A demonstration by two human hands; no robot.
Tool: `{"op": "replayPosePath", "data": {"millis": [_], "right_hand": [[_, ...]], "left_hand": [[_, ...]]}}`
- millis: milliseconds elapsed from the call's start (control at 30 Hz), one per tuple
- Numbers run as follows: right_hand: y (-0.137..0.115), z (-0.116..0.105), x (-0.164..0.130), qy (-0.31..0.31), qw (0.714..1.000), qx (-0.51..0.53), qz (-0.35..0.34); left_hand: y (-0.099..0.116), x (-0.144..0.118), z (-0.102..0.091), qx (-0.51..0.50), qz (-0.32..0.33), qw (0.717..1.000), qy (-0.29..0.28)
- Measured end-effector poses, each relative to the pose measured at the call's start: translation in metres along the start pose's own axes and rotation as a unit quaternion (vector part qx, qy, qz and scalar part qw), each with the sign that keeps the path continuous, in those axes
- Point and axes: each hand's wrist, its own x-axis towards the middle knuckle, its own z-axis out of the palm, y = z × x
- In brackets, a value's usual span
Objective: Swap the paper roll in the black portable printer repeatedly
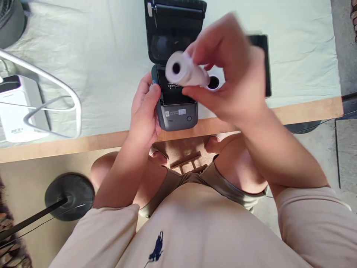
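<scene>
A cloth-covered table (111, 56) is spreading beneath an open black printer (178, 119), which is lying over the near edge, lid raised. The right hand (240, 82) is pinching a white roll (192, 72) between thumb and fingers above the open compartment; the left hand (145, 111) is gripping the printer's side. Another roll (219, 74) is showing just behind.

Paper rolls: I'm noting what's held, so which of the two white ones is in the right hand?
The front roll, held over the open printer; the other roll, partly hidden behind the right hand, appears to rest unheld on the table.
</scene>
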Motion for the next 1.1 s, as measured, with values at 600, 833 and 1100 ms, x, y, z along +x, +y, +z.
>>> {"op": "replayPosePath", "data": {"millis": [600, 833, 1100], "right_hand": [[0.004, 0.026, 0.001, -0.028, 0.934, -0.331, -0.13], [0.01, 0.022, -0.011, -0.003, 0.922, -0.281, -0.267], [0.012, 0.002, -0.004, 0.17, 0.946, -0.122, -0.249]], "left_hand": [[-0.005, 0.003, -0.004, 0.014, 0.003, 1.0, -0.003], [-0.01, 0.006, -0.016, 0.014, 0.005, 0.999, -0.045], [-0.019, 0.01, -0.023, 0.051, 0.034, 0.995, -0.077]]}}
